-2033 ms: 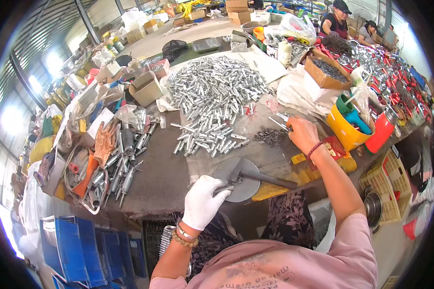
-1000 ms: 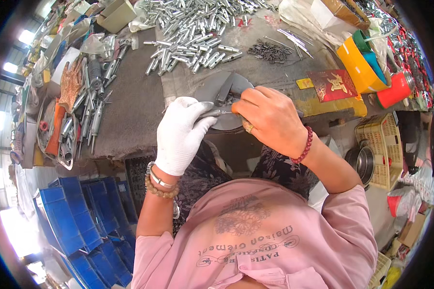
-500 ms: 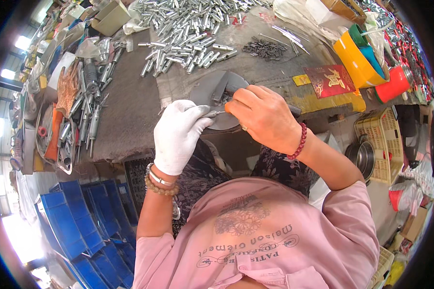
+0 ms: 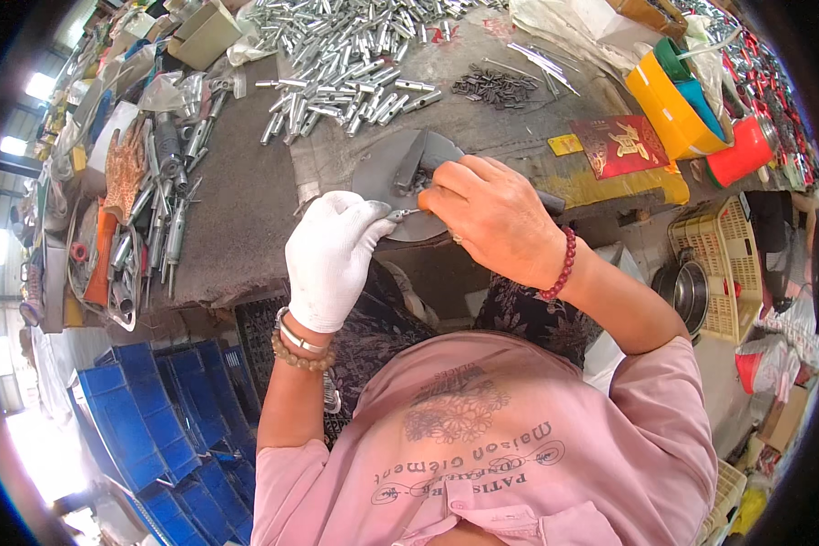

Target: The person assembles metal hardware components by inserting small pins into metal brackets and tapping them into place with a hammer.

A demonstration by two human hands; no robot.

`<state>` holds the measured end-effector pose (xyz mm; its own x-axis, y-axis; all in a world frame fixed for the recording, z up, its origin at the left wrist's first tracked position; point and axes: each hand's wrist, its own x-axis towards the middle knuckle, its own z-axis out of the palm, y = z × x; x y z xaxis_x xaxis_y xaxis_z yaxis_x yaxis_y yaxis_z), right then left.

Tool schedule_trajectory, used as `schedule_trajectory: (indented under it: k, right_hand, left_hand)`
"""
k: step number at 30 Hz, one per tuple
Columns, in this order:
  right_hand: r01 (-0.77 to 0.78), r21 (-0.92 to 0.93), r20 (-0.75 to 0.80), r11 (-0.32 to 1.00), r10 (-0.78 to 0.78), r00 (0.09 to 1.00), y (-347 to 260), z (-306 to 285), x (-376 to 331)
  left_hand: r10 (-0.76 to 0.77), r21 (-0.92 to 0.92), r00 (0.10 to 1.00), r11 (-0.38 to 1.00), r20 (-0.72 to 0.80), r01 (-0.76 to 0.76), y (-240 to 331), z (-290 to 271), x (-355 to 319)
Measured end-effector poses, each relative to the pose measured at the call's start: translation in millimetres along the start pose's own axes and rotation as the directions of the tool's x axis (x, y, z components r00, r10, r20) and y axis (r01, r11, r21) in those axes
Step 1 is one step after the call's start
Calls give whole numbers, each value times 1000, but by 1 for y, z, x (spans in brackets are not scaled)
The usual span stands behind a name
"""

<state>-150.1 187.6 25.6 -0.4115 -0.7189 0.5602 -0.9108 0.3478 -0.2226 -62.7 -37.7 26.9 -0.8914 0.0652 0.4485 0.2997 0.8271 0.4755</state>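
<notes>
My left hand, in a white glove, pinches a small silver metal part between thumb and fingers. My bare right hand is closed, its fingertips gripping a thin metal piece that meets the silver part; its far end is hidden in the fingers. Both hands are just above the near edge of a round grey plate on the bench. A dark grey block stands on that plate, with small bits beside it partly covered by my right hand.
A heap of silver tubes lies beyond the plate, with small dark parts and thin rods to its right. A red envelope and yellow container sit right; hand tools lie left. Blue racks stand below the bench.
Both hands have shifted very slightly left. The silver part and the thin piece between them stay held close together, with slightly more of them showing.
</notes>
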Motion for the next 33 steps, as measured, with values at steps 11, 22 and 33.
schedule_trajectory:
  k: [11, 22, 33]
  right_hand:
    - [-7, 58, -13, 998, 7, 1000, 1, -1, 1]
    - [73, -5, -28, 997, -73, 997, 0, 7, 6]
    - [-427, -137, -164, 894, 405, 900, 109, -42, -13]
  left_hand:
    - [21, -1, 999, 1000, -28, -21, -1, 3, -3]
    - [0, 22, 999, 1000, -41, 1, 2, 5, -5]
    - [23, -18, 996, 1000, -82, -25, 1, 6, -6]
